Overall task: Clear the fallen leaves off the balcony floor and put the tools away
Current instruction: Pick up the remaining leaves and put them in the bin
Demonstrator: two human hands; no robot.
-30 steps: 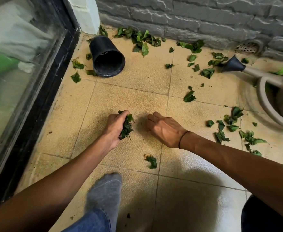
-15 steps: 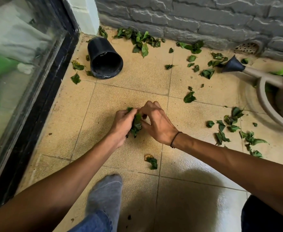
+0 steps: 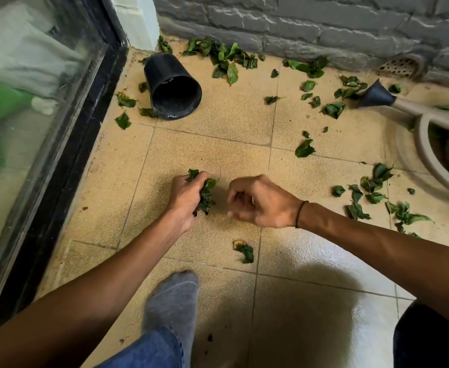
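Dozens of leaves yet to lift, and only one fistful gathered so far. Left hand [image 3: 185,193] low over the middle of the tiled floor [image 3: 218,134], fingers curled tight round a crumpled bunch of leaves [image 3: 207,193], a few green tips poking out above the knuckles. Right hand [image 3: 260,201] just beside it, apart from the bunch, fingers loosely curled and holding nothing that can be made out. Gathering by hand, then, and early in the job by the look of things. Plenty scattered about: a thick drift along the grey brick wall [image 3: 224,55], a loose cluster by the watering can [image 3: 414,112] at right, more strewn on the right-hand tiles [image 3: 372,192], a few beside the glass door's black frame. One lone leaf [image 3: 243,251] close in, between the hands and the grey-socked foot [image 3: 171,296], likely the easiest next pick for the free right hand. Black pot [image 3: 173,86] tipped on its side near the corner, mouth facing this way, empty as far as can be seen. Probably the place to drop the handful, though nothing here confirms it. Next reach needs a firm hold on the bunch: crumpled leaves spring loose easily.
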